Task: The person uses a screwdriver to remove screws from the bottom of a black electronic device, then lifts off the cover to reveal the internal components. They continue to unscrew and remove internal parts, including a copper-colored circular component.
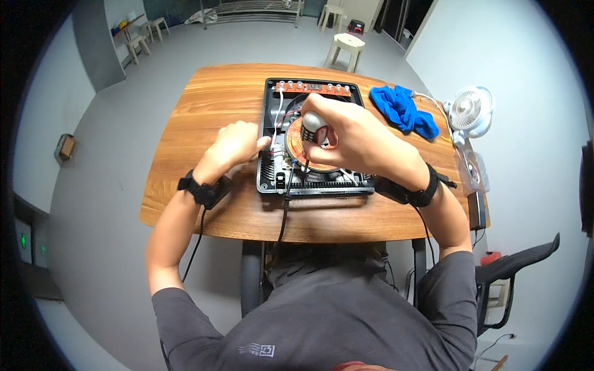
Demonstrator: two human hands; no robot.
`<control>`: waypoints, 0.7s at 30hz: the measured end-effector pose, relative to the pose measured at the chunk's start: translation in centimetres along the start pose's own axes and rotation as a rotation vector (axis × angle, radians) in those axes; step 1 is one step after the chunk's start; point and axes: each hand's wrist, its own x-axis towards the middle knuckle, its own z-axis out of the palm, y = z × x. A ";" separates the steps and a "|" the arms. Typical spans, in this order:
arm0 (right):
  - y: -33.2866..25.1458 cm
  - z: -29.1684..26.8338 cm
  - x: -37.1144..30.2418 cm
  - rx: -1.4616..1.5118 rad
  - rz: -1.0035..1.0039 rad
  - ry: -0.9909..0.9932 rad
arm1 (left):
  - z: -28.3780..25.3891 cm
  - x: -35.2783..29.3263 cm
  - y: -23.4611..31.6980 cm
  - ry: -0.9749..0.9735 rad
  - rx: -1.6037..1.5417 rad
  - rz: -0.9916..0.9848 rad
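An opened induction cooker (268, 111) lies on the table, its black housing showing a round copper coil (296, 137), wires and circuit boards. My right hand (352, 133) is closed around the thick silver-and-black handle of a screwdriver (314, 121). The screwdriver's shaft points down beside the coil's near edge; its tip is hard to make out among the parts. At the housing's left side, my left hand (236, 147) has its thumb on the rim and its other fingers curled down, partly hidden. An orange-red board (317, 88) with several round buttons runs along the housing's far end.
On the wooden table (204, 117), a blue cloth (402, 110) lies at the far right. A white fan (471, 111), a clear plastic box (473, 170) and a black adapter (477, 210) line the right edge. A black cable (285, 216) hangs over the front edge. A stool (346, 46) stands beyond.
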 end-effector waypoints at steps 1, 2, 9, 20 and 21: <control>0.2 -0.4 0.0 -0.028 0.024 -0.024 | -0.7 -0.4 0.1 0.107 -0.031 0.029; 0.2 -0.5 -0.1 -0.068 0.012 0.003 | -2.4 -1.4 0.8 0.108 -0.153 0.058; 0.8 -1.5 -0.2 0.034 0.049 -0.111 | -5.0 -3.3 4.5 -0.086 -0.688 0.591; 0.3 -2.5 1.4 -0.191 -0.036 -0.124 | -3.4 -2.7 5.4 -0.012 -0.962 0.411; -0.6 -3.3 1.6 -0.269 -0.004 -0.164 | -3.2 -2.3 5.5 0.002 -0.953 0.428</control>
